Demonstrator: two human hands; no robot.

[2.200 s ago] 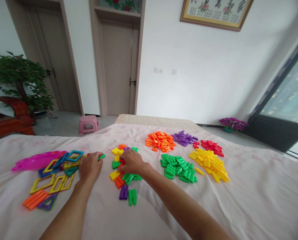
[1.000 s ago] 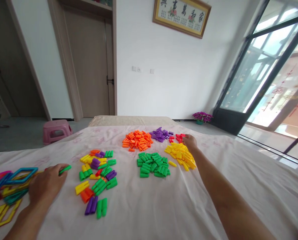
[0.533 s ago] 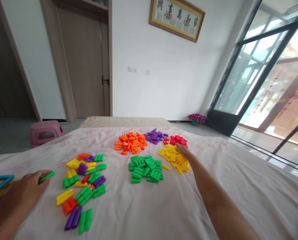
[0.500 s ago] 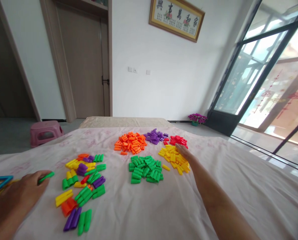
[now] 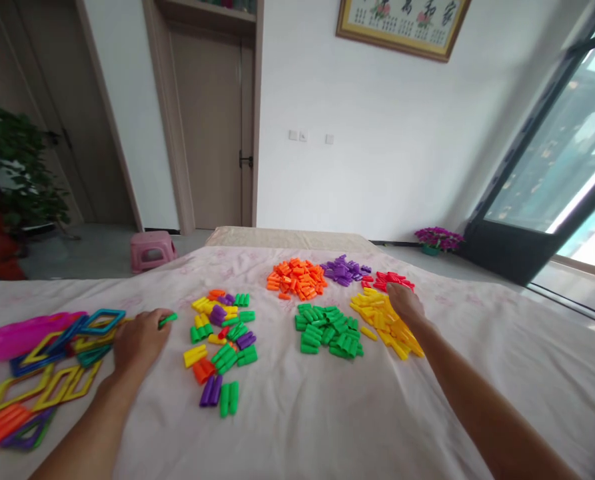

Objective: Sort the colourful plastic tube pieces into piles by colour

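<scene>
My left hand [image 5: 140,340] is closed round a green piece [image 5: 168,320], left of a mixed group of yellow, green, purple, orange and red pieces [image 5: 226,360]. My right hand [image 5: 404,303] is over the far edge of the yellow pile [image 5: 384,320], close to the red pile [image 5: 388,279]; its fingertips are blurred, and whether they grip a piece is unclear. A green pile [image 5: 327,330] lies left of the yellow one. Behind it are an orange pile [image 5: 297,278] and a purple pile [image 5: 344,270].
Coloured frame shapes [image 5: 52,387], a pink item [image 5: 27,333] and an orange piece [image 5: 2,427] lie at the left on the cloth-covered table [image 5: 287,433]. Beyond the table stand a pink stool [image 5: 152,250] and a flowerpot [image 5: 430,249].
The view has turned left, showing more frame shapes and a plant. My left hand still holds the green piece. My right hand remains by the yellow and red piles.
</scene>
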